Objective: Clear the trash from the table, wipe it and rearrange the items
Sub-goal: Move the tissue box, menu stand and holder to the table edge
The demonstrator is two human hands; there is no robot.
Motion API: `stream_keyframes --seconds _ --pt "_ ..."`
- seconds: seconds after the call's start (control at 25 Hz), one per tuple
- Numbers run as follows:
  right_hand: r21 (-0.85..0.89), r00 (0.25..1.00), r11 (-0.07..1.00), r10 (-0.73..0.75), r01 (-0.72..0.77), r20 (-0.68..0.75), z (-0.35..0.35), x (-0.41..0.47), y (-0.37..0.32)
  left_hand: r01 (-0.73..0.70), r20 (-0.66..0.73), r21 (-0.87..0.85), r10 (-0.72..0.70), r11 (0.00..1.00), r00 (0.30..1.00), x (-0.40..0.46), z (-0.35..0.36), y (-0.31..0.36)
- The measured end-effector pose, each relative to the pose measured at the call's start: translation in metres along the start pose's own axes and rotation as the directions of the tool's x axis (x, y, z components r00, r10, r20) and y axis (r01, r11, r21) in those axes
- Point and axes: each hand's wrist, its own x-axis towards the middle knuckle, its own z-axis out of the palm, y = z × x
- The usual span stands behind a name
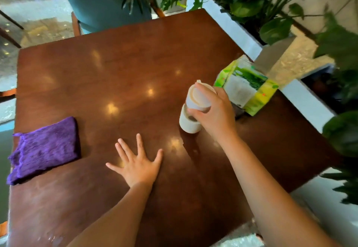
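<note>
My right hand (215, 115) grips a white toilet paper roll (197, 97) and holds it tilted just above a second white roll (188, 123) that stands on the brown wooden table (116, 68). My left hand (136, 161) lies flat on the table with its fingers spread, holding nothing. A folded purple cloth (44, 150) rests near the table's left edge. A green and yellow pack of paper rolls (246, 89) sits at the right edge, just beyond my right hand.
A white planter ledge (238, 31) with leafy green plants (271, 14) runs along the table's right side. A teal chair (100, 0) stands at the far end. Glass and floor show to the left.
</note>
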Motion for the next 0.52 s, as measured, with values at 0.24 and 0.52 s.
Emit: stream_keyframes --seconds 0.24,0.52 --pt "0.017 0.968 0.980 0.200 -0.200 -0.152 -0.063 -0.045 0.055 -0.001 -0.032 0.011 0.002 1.000 1.000 -0.002 0.000 0.002" --pt "0.018 0.900 0.948 0.306 -0.316 -0.312 -0.091 -0.048 0.096 0.011 -0.041 0.026 -0.010 1.000 0.999 -0.002 0.002 0.003"
